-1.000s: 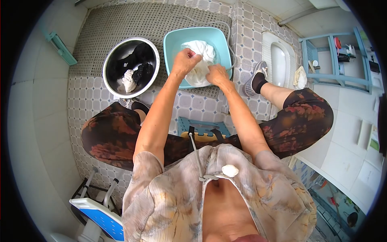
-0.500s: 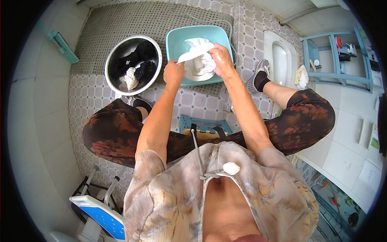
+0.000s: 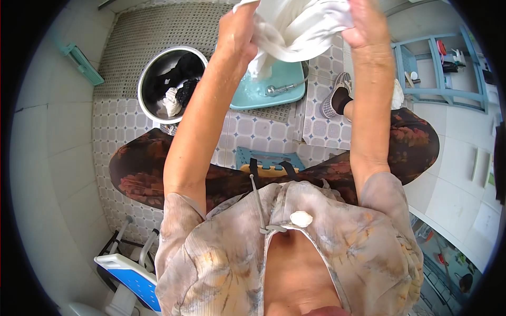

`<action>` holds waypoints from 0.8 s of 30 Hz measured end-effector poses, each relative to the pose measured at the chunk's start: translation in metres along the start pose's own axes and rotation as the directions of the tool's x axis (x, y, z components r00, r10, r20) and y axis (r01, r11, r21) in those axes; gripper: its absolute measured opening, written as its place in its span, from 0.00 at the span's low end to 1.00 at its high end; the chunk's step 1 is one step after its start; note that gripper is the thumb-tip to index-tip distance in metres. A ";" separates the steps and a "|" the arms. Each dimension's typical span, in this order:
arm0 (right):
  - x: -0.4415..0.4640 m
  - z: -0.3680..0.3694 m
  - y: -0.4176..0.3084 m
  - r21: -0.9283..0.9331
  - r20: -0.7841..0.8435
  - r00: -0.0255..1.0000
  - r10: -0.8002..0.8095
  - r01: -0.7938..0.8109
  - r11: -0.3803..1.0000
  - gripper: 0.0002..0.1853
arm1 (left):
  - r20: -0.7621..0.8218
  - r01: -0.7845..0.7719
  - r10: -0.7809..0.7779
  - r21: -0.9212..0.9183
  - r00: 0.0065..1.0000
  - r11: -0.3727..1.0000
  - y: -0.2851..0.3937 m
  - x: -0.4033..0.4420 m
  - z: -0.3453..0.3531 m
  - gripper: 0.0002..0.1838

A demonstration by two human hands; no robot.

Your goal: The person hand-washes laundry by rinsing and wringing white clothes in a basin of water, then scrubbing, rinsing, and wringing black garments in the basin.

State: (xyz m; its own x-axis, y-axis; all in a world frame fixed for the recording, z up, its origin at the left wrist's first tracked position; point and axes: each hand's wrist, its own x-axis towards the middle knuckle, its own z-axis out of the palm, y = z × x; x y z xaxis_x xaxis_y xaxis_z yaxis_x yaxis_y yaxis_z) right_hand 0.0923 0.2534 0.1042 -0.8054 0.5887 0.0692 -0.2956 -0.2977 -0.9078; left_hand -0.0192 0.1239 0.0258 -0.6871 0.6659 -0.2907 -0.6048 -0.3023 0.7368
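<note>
My left hand (image 3: 238, 32) and my right hand (image 3: 368, 23) are raised high in front of me, each closed on one side of a wet white garment (image 3: 298, 37). It hangs in a loop of folds between them, its top cut off by the frame edge. Below it, the turquoise basin (image 3: 249, 97) on the floor is partly covered by the cloth and my left forearm. In the basin lies a shower head (image 3: 279, 89) on its hose, with water around it. The right hand is smeared by motion.
Left of the basin stands a metal bowl (image 3: 146, 108) with black clothes (image 3: 185, 66) and a white cloth (image 3: 171, 102). A grey mat (image 3: 142, 31) covers the floor behind. A pale blue rack (image 3: 443, 95) is at right; a blue-seated folding chair (image 3: 132, 282) sits lower left.
Both hands have lifted the white garment up out of the basin and moved farther apart, spreading it. The shower head in the basin now shows.
</note>
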 end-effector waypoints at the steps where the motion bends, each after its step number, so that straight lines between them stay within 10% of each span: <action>1: 0.002 0.000 -0.011 0.023 0.023 1.000 -0.012 0.011 1.000 0.08 | 0.043 0.004 -0.003 -0.015 0.999 1.000 0.014 -0.005 0.014 0.18; 12: 0.005 -0.002 -0.101 0.101 0.244 0.969 -0.029 0.005 0.995 0.11 | 0.221 -0.283 0.286 -0.048 0.932 0.958 0.087 -0.038 0.082 0.16; 17: 0.026 -0.030 -0.047 0.189 0.064 0.996 0.061 -0.072 0.979 0.12 | 0.062 -0.041 0.038 0.041 0.997 0.998 0.074 -0.016 0.072 0.18; 24: 0.043 -0.155 0.194 -0.438 -0.384 0.836 0.392 -0.539 0.720 0.13 | -0.306 0.415 -0.291 0.517 0.906 0.749 -0.093 0.107 -0.120 0.22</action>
State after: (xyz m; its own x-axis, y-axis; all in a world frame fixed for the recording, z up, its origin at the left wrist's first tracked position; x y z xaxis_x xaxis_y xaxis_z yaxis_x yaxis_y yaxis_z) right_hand 0.0801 0.3370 -0.1329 -0.5920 0.6638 -0.4571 0.4463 -0.2022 -0.8717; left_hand -0.0846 0.1412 -0.1466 -0.5703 0.4824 -0.6649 -0.5301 0.4022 0.7465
